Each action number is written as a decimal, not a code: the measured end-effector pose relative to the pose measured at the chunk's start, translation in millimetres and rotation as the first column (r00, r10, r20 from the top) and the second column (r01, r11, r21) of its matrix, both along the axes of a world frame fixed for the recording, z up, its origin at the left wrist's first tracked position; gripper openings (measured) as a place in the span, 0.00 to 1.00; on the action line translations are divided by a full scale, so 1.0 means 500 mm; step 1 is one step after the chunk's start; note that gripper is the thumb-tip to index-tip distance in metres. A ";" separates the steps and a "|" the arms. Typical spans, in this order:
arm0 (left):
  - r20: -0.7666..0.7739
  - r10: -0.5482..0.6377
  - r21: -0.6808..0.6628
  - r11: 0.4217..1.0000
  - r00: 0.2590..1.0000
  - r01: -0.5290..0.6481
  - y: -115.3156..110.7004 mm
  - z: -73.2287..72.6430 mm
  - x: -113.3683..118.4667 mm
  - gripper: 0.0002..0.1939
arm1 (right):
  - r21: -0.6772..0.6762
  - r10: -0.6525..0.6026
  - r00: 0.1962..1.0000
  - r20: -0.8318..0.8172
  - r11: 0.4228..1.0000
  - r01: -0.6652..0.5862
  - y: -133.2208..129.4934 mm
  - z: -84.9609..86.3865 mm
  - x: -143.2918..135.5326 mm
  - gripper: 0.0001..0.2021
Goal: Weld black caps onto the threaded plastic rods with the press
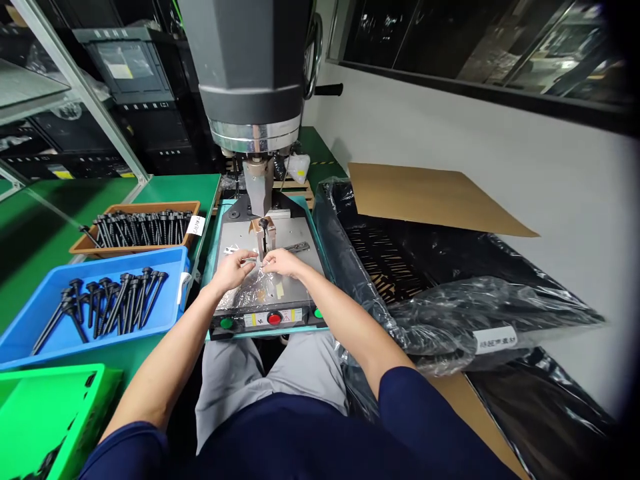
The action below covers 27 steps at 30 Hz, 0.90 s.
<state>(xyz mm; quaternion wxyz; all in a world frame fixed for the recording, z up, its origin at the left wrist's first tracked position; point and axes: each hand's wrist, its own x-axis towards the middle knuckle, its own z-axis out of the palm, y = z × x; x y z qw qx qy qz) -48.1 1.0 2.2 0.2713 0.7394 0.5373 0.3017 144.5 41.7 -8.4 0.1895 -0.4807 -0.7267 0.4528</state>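
Note:
In the middle of the head view, my left hand (234, 270) and my right hand (284, 263) come together just in front of a small fixture (271, 233) on a metal plate. The fingers of both are bent into a pinch. Whatever lies between the fingertips is too small to make out. A dark slim part with a round knob (263, 225) stands upright in the fixture, just beyond the fingertips. Directly above it hangs the tapered metal tool (258, 188) of a large grey press machine (245, 60).
Left, a brown tray (75, 249) and a blue tray (165, 259) hold black knobbed rods; a green bin (45, 393) is nearer. The machine base has a red button (274, 319) and green ones. Right, a plastic-lined box (450, 307) contains dark parts beneath a cardboard sheet (435, 197).

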 end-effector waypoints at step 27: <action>-0.012 -0.300 -0.104 0.949 0.954 0.297 0.165 0.184 -0.088 0.19 | 0.104 0.078 0.976 -0.202 0.993 -0.058 0.123 0.171 0.098 0.06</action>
